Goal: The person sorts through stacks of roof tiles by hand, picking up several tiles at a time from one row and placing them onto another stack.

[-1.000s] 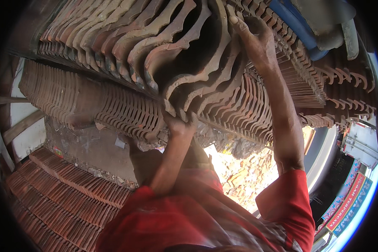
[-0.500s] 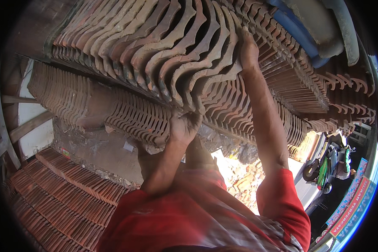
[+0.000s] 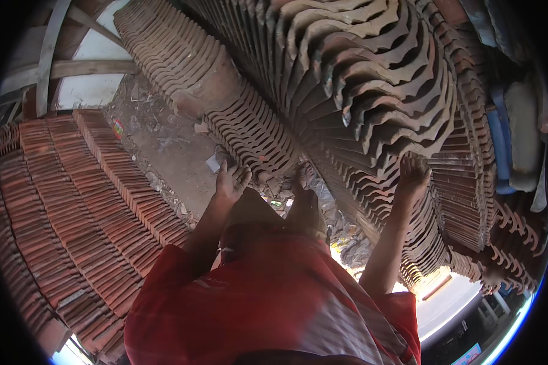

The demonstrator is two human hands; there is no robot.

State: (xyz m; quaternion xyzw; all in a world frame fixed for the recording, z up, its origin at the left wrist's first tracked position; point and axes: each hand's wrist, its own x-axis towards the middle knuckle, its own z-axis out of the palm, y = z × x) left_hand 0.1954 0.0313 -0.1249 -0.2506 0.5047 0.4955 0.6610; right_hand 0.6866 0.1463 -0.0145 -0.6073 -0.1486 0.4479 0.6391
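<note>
At the far left, well apart from the tall stack of grey-brown, wavy-edged clay roof tiles (image 3: 377,73) that serves as landmark, orange-red clay tiles in close-packed rows (image 3: 61,201) stand in order. Between them and the tall stack lies brown, littered ground (image 3: 155,137). Just left of the tall stack, a lower row of dull brown curved clay tiles (image 3: 249,121) runs alongside it, its tiles on edge.

As far as the view shows, the tiles are ranked on edge and none is lifted clear of the tall stack; how many are dealt with and how many remain cannot be told. The moment looks like a gap between grips.

The person's left hand (image 3: 232,182) hangs left of the tall stack, apart from it, fingers spread and grasping nothing; its forearm angles up and slightly inward from a red sleeve (image 3: 176,267).

The person's right hand (image 3: 413,173) is raised at the near lower edge of the tall stack, the forearm slanting up and the fingers pointing away from the body toward the tile edges. No tile appears clasped in it; whether the fingertips touch the edges cannot be told.

Right of the tall stack is a long blue object (image 3: 500,146).
</note>
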